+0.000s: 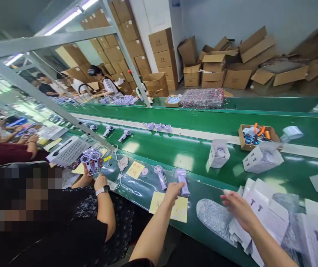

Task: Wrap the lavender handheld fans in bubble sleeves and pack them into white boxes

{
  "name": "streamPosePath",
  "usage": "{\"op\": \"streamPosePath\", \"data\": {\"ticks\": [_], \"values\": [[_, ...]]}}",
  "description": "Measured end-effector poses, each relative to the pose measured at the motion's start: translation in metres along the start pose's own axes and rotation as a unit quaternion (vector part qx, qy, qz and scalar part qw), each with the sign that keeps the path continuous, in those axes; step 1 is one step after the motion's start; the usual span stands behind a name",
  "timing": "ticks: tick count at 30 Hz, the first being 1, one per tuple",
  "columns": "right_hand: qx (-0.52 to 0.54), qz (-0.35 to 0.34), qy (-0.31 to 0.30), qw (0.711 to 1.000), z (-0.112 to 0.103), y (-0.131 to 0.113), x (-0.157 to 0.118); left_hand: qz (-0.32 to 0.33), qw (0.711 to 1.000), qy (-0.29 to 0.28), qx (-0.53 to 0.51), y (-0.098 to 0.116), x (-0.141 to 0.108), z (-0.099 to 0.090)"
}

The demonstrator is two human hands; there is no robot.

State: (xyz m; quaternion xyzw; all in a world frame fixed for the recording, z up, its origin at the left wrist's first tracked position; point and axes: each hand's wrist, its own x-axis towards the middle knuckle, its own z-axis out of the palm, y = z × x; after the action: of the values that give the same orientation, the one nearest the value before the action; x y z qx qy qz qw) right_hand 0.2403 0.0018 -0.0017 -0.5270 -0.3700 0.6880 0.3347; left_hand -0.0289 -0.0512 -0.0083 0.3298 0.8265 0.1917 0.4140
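Observation:
My left hand (172, 194) reaches over the near edge of the green bench, its fingers closed on the handle of a light purple handheld fan (185, 188). A second purple handheld fan (160, 177) with a round grille lies just left of it. Under my left wrist is a yellow paper note (181, 215) with handwriting. My right hand (239, 207) is held open above a pile of flattened white printed boxes (270, 218), fingers apart. Something white shows at one of its fingertips. Beside that hand lies a bubble-wrap pouch (214, 217).
Open white boxes (218, 154) with items inside stand on the green conveyor (145, 148), near a carton of tools (246, 139). More purple fans (159, 127) lie farther along. At left a co-worker holds several fans (90, 159). A metal post (92, 135) rises at the bench.

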Motion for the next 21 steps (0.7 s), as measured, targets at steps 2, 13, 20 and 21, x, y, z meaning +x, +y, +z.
{"op": "streamPosePath", "data": {"ticks": [2, 13, 20, 21], "values": [[0.092, 0.097, -0.113, 0.984, 0.018, 0.013, -0.014, 0.055, 0.995, -0.074, -0.023, 0.008, -0.028, 0.035], [0.274, 0.027, 0.087, 0.957, -0.052, 0.019, -0.098, 0.303, 0.921, -0.130, 0.206, -0.018, -0.045, 0.143], [0.372, 0.109, 0.134, 0.912, -0.071, 0.076, -0.161, 0.374, 0.868, -0.065, 0.320, -0.003, 0.000, 0.105], [0.384, 0.121, 0.134, 0.905, -0.072, 0.084, -0.164, 0.379, 0.866, -0.059, 0.322, -0.004, -0.002, 0.104]]}}
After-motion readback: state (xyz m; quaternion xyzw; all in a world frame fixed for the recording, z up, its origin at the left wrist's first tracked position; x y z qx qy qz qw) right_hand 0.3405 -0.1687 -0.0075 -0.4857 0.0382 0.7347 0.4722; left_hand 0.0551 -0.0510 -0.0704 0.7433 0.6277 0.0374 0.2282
